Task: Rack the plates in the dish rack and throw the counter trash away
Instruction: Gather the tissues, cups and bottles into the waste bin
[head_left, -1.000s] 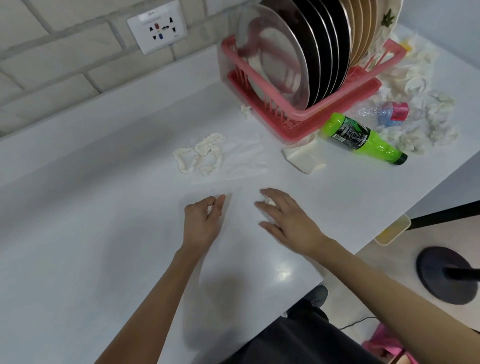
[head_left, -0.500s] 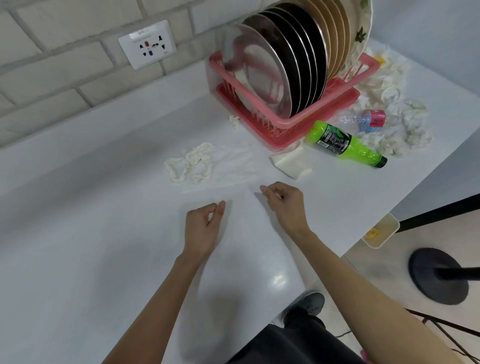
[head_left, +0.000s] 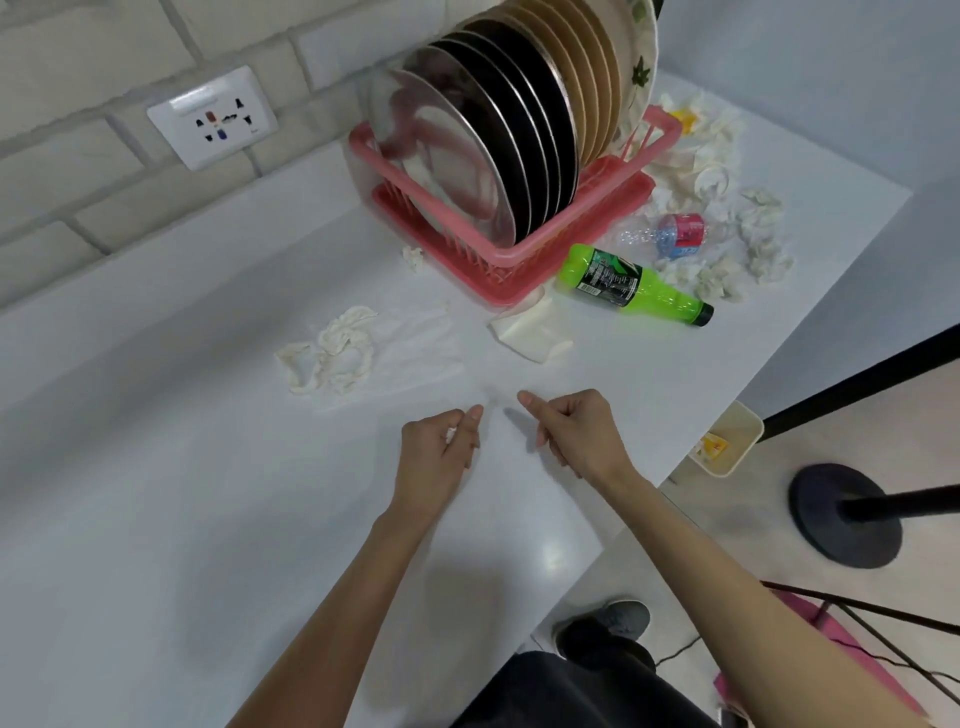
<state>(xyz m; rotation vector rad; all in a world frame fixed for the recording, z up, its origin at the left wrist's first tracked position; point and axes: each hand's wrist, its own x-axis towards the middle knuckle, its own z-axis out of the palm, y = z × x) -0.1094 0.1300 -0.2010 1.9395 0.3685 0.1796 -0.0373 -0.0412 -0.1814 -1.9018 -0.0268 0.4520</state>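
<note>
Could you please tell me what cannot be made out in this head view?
Head view:
Right hand: curled fingers hide whether it holds anything.
Left hand: the white scrap it pinches is mostly covered by the fingers.
Plates: tops cut off by the upper edge.
Green bottle: label text too small.
Cream bin: partly hidden behind the counter edge.

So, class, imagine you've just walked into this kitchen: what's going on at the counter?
A person stands at a white counter, clearing rubbish. Their left hand pinches a small white paper scrap; the right hand is curled beside it, and what it holds, if anything, is hidden. The plates already stand upright in the pink dish rack. Not yet cleared: twisted tissue ahead of the hands, a green bottle lying beside the rack, and a clear bottle among more crumpled tissue.
</note>
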